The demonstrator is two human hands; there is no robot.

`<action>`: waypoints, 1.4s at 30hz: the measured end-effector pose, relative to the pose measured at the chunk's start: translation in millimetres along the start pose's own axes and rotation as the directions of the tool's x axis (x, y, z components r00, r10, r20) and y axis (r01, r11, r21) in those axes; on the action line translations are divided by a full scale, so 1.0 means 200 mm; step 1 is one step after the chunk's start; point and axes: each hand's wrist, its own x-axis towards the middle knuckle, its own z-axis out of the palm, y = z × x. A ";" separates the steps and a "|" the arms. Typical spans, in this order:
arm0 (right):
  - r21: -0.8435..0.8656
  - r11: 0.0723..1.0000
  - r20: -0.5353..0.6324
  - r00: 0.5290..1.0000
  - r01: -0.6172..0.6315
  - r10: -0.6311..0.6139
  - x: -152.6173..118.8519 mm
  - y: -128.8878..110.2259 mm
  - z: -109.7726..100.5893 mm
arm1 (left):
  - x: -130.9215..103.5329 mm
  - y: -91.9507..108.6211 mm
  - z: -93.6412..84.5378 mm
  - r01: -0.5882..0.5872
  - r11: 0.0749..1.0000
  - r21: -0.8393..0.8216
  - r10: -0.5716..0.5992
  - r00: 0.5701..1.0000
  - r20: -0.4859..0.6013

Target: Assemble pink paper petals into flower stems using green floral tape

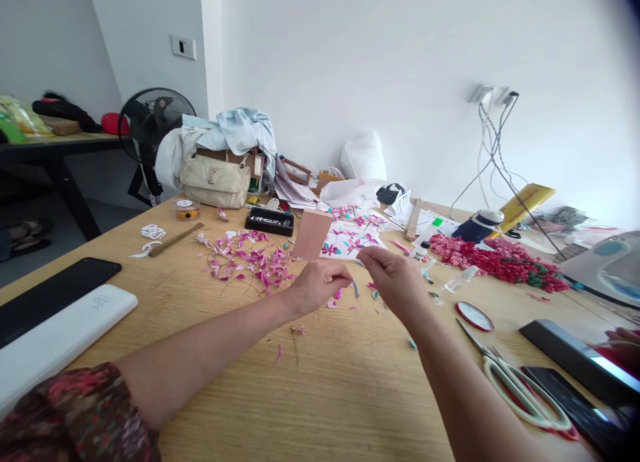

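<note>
My left hand (320, 285) is closed in a pinch above the middle of the table, and a thin teal strip (355, 289) hangs at its fingertips. Just to its right, my right hand (393, 279) is also pinched; whatever lies between those fingers is too small to make out. The fingertips of the two hands are a short gap apart. Loose pink petals and thin stems (255, 259) lie scattered beyond and left of my left hand. Behind both hands are a flat pinkish board (311, 235) and a white sheet with pink and teal flowers (350, 241).
White-handled scissors (525, 392) and a round red-rimmed lid (474, 316) lie at the right, near crocheted-looking red flowers (500, 259) and an iron (605, 269). At the left are a white power bank (75, 335) and a black phone (60, 295). A beige handbag (215, 181) stands behind.
</note>
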 end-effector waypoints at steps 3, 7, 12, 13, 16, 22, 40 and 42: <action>0.244 0.967 0.055 0.997 -0.075 0.063 0.04 0.13 0.10 | 0.01 0.01 0.01 0.117 0.972 -0.202 -0.120 0.993 0.001; 0.365 0.919 0.171 0.981 -0.149 0.091 -0.04 0.18 0.24 | 0.03 0.00 0.00 0.143 0.933 -0.330 -0.170 0.984 -0.055; 0.191 0.973 0.220 0.972 -0.130 0.087 -0.15 0.08 0.29 | 0.03 -0.04 -0.01 0.145 0.947 -0.288 -0.181 0.978 -0.102; 0.157 0.981 0.216 0.974 -0.111 0.076 -0.17 0.06 0.28 | 0.03 -0.05 -0.01 0.139 0.956 -0.259 -0.174 0.978 -0.117; 0.071 0.996 0.196 0.980 -0.052 0.037 -0.19 -0.01 0.28 | 0.04 -0.08 -0.01 0.127 0.981 -0.148 -0.150 0.975 -0.161; -0.121 0.993 0.191 0.981 0.000 0.024 -0.24 -0.14 0.22 | 0.03 -0.08 -0.02 0.098 0.993 0.070 -0.086 0.982 -0.166; 0.108 0.986 0.171 0.980 -0.124 0.104 -0.15 0.05 0.28 | 0.02 -0.02 0.00 0.078 0.973 -0.218 -0.111 0.983 -0.145; 0.008 0.998 0.185 0.980 -0.070 0.067 -0.20 -0.03 0.28 | 0.02 -0.03 -0.01 0.086 0.985 -0.147 -0.110 0.980 -0.168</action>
